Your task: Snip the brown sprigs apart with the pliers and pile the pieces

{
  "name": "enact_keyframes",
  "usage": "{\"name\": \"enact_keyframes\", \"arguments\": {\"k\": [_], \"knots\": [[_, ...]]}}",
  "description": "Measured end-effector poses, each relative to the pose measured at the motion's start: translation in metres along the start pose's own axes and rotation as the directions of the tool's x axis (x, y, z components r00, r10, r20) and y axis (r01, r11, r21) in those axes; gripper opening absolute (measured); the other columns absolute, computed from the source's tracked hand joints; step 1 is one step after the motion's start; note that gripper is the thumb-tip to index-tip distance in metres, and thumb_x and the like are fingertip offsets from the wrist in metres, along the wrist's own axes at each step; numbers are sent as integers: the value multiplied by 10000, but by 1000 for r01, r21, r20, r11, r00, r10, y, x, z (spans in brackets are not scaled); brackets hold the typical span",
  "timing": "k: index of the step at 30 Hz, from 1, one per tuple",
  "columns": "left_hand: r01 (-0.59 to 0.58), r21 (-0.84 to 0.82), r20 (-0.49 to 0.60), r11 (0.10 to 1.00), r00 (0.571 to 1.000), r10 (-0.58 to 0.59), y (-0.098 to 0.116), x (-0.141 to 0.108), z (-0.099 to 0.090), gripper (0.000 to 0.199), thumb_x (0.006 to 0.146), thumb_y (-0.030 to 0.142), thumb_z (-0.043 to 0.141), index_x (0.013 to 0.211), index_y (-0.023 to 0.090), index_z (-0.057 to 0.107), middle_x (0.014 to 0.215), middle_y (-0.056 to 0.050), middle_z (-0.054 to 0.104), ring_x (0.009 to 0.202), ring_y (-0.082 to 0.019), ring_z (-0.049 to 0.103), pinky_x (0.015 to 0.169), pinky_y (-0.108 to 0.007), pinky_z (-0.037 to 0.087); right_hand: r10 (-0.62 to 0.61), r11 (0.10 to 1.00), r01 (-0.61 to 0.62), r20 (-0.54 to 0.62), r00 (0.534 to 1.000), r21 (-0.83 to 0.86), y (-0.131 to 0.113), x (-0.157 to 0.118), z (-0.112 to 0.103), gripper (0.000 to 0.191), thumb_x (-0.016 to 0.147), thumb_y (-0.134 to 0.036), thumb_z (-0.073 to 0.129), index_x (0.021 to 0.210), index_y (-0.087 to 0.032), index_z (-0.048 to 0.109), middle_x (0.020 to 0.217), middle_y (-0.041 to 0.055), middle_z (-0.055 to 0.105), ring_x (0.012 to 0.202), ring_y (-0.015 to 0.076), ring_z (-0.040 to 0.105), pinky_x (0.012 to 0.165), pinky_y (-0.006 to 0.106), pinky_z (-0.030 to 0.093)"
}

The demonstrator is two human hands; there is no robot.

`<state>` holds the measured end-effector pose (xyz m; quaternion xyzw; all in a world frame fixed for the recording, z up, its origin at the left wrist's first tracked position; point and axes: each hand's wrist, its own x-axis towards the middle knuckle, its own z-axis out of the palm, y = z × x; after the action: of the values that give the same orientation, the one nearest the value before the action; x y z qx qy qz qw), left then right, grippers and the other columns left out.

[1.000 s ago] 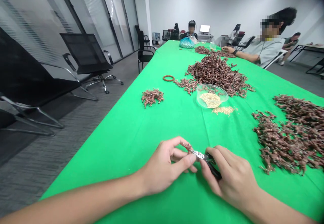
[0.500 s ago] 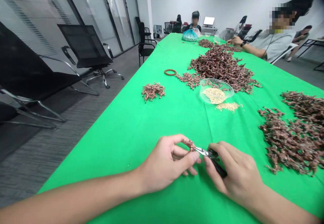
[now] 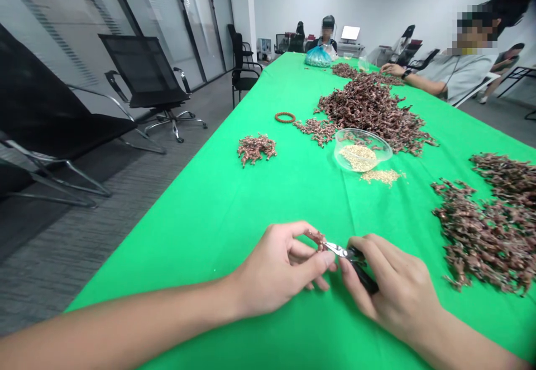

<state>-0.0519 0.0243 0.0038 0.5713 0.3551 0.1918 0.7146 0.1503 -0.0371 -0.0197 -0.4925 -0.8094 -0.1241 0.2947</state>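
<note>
Head view: we pinch a small brown piece in our left hand over the near part of the table, our right hand wrapped around pliers whose tips meet it. Farther off sits a clear bowl of pale grains; a brown heap lies right.

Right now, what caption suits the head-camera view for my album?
Over green cloth, the left hand holds a brown piece and the right hand pliers.
</note>
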Motion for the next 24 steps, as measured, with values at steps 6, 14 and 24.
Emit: {"name": "enact_keyframes", "arguments": {"k": [6, 14, 24], "knots": [[-14, -13, 6, 1000, 1000, 14, 2, -1, 0, 360, 826, 450, 709, 980, 149, 586, 776, -97, 768, 677, -194, 691, 636, -286, 509, -6, 1000, 6, 9, 1000, -18, -1, -1, 1, 134, 931, -252, 586, 951, -121, 569, 750, 58, 581, 602, 147, 535, 528, 287, 370], [-76, -115, 62, 990, 995, 83, 6, -2, -3, 279, 906, 386, 643, 1002, 124, 617, 816, -90, 749, 734, -150, 679, 680, -244, 499, 16, 999, -16, -3, 1000, -42, -1, -4, -1, 143, 938, -263, 578, 966, -122, 573, 729, 39, 564, 588, 139, 530, 524, 282, 365], [-47, -163, 47, 986, 997, 56, 4, -3, -1, 254, 854, 296, 725, 991, 121, 602, 902, -103, 741, 749, -158, 700, 662, -253, 518, 12, 998, -11, 2, 1000, -69, -9, -4, -4, 150, 923, -233, 582, 992, -101, 567, 741, 62, 591, 597, 152, 558, 528, 286, 383]]}}
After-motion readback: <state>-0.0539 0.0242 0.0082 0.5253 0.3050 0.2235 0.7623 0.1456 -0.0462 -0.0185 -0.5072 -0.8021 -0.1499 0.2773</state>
